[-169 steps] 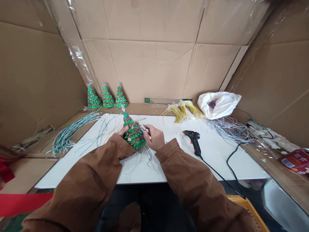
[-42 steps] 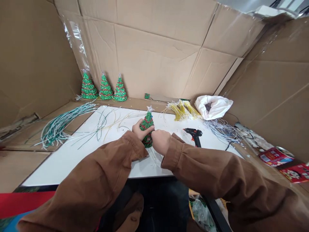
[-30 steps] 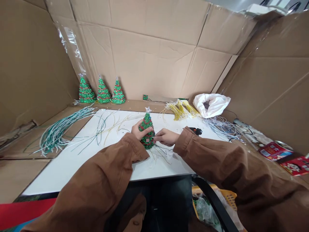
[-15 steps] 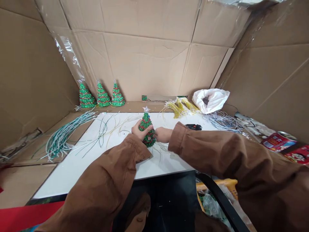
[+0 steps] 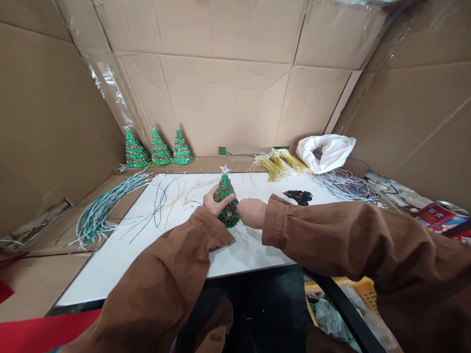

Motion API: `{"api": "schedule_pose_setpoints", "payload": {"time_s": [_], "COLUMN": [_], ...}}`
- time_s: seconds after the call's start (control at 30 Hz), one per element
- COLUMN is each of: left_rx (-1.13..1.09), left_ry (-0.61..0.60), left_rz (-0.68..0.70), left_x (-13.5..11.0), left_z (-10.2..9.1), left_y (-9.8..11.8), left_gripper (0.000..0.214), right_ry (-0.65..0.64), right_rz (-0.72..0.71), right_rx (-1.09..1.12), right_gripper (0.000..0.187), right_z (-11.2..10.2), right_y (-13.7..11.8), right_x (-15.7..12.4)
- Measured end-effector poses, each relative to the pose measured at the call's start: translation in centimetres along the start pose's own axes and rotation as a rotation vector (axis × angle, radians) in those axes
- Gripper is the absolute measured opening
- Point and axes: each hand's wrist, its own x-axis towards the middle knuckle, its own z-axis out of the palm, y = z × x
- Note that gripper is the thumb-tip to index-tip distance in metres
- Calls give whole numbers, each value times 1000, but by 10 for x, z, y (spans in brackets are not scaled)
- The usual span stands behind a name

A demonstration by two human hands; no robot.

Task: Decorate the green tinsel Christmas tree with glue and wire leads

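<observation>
A small green Christmas tree with red garlands and a pale star on top stands tilted slightly over the white board. My left hand is wrapped round its left side, thumb across the front. At the tree's right side is my right hand, its fingers closed together against the branches; whatever they pinch is hidden. Thin clear and pale strands lie on the board just below the tree. A black glue gun rests beyond my right wrist.
Three similar trees stand at the back left. Green-and-white wires lie at left, yellow wires and a white bag at back right, bluish wires beside it. Cardboard walls enclose the table. A yellow basket sits below right.
The view has shifted slightly, so most things appear a little to the right. My right hand has drawn slightly down and more of the glue gun shows. My left hand keeps its hold on the tree.
</observation>
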Motion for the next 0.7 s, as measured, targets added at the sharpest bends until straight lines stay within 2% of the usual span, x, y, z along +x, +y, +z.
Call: {"api": "schedule_pose_setpoints", "payload": {"time_s": [0.13, 0.23, 0.33, 0.4, 0.43, 0.53, 0.6, 0.7], "left_rx": [4, 11, -33, -99, -128, -143, -156, -207], "left_ry": [1, -6, -52, -116, -147, -157, -166, -205], "left_rz": [5, 6, -1, -12, -14, -5, -6, -31], "left_x": [0, 0, 0, 1, 1, 1, 1, 0], "left_z": [0, 0, -2, -5, -6, -8, -7, -5], "left_y": [-1, 0, 1, 1, 0, 0, 1, 3], "left_gripper": [45, 45, 47, 49, 49, 49, 48, 48], "right_ry": [44, 35, 18, -41, -129, -570, -775, -829], "right_rz": [-70, -145, -140, -75, -30, 139, 234, 336], "right_rx": [-128, -186, -23, 219, 400, 1130, 1562, 1936], "right_gripper": [29, 27, 20, 26, 32, 39, 38, 34], "right_z": [6, 4, -2, -5, -5, -1, 3, 10], "right_y": [-4, 2, 10, 16, 20, 32, 38, 39], "right_x": [-7, -7, -3, 0, 2, 6, 5, -1]}}
